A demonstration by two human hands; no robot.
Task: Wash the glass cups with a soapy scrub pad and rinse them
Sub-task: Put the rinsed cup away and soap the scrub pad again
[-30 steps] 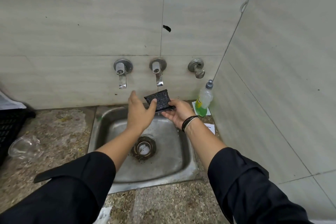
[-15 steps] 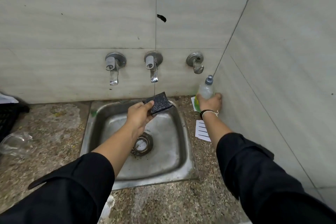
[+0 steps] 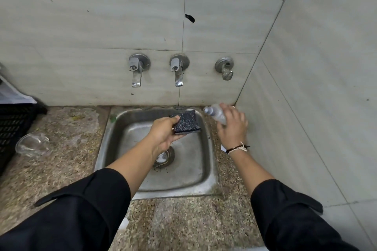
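- Over the back of the sink [image 3: 206, 177], the left hand [image 3: 163, 135] pinches the scrub pad [image 3: 186, 122], flat face up.
- The right hand [image 3: 232, 128] is wrapped round the soap bottle [image 3: 215, 113], tipped sideways at the sink's right rim, nozzle pointing left, just beside the pad.
- A glass cup [image 3: 32, 144] lies on the counter [image 3: 67, 149], well left of the sink, open room around it.

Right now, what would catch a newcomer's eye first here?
The left hand holds a dark scrub pad over the steel sink. The right hand tips a soap bottle toward it, at the sink's back right corner. A glass cup lies on the counter, far left.
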